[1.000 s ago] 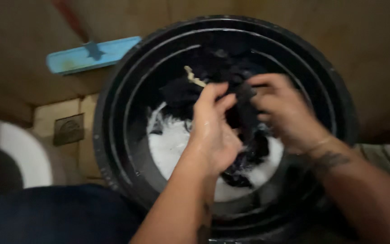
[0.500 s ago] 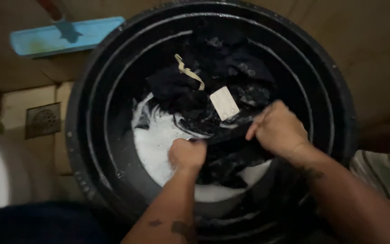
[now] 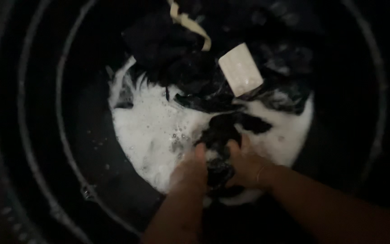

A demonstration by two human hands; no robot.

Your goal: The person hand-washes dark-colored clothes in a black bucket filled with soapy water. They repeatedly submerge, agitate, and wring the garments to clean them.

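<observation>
Tub (image 3: 37,135) fills the frame; suds (image 3: 154,135) at centre; garment (image 3: 195,77) above them, tag (image 3: 240,68) on it; both hands (image 3: 190,169) (image 3: 247,167) lower centre, gripping cloth.

One camera on head, looking straight down, very close, into black tub (image 3: 68,149); tub fills whole view.

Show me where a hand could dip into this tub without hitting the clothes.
The freest patch is the white suds, between the black tub wall on the left and the dark clothes. A smaller sudsy strip lies right of the right hand. The upper half is crowded with clothes and a pale tag; both hands, the left hand included, grip cloth at the centre.
</observation>
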